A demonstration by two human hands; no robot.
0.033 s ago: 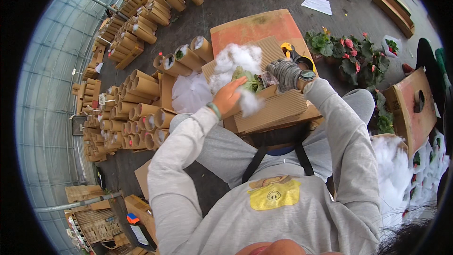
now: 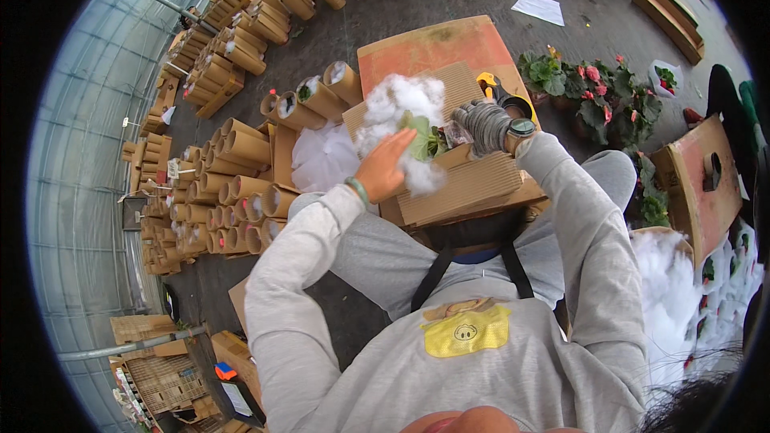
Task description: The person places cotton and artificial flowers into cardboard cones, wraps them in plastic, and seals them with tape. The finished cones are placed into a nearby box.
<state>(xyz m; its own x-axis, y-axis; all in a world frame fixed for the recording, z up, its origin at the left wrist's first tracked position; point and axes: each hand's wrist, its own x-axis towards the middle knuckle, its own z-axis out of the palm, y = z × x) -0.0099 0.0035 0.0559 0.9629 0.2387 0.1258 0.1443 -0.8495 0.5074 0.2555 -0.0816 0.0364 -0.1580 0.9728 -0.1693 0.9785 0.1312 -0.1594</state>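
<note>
A leafy green plant [image 2: 434,142] lies on its side over corrugated cardboard sheets [image 2: 459,189], its base in clear, pinkish wrapping. Around that base my right hand [image 2: 484,127], in a grey glove with a watch at the wrist, is closed. My bare left hand [image 2: 385,167] has its fingers stretched out against a leaf and the white fluffy wadding [image 2: 423,177] under it. A larger heap of wadding [image 2: 405,100] sits just beyond the leaves. Whether the left fingertips pinch anything is hidden.
A yellow-and-black tape dispenser [image 2: 504,95] lies past my right hand on the cardboard box [image 2: 433,46]. Cardboard tubes [image 2: 325,99] stand to the left, several holding plants. Potted pink-flowered plants [image 2: 597,92] are on the right, above more white wadding [image 2: 666,281].
My left hand has shifted slightly left, and the leaf by its fingertips stands up more. The near tuft of wadding has spread a little. My right hand stays put.
</note>
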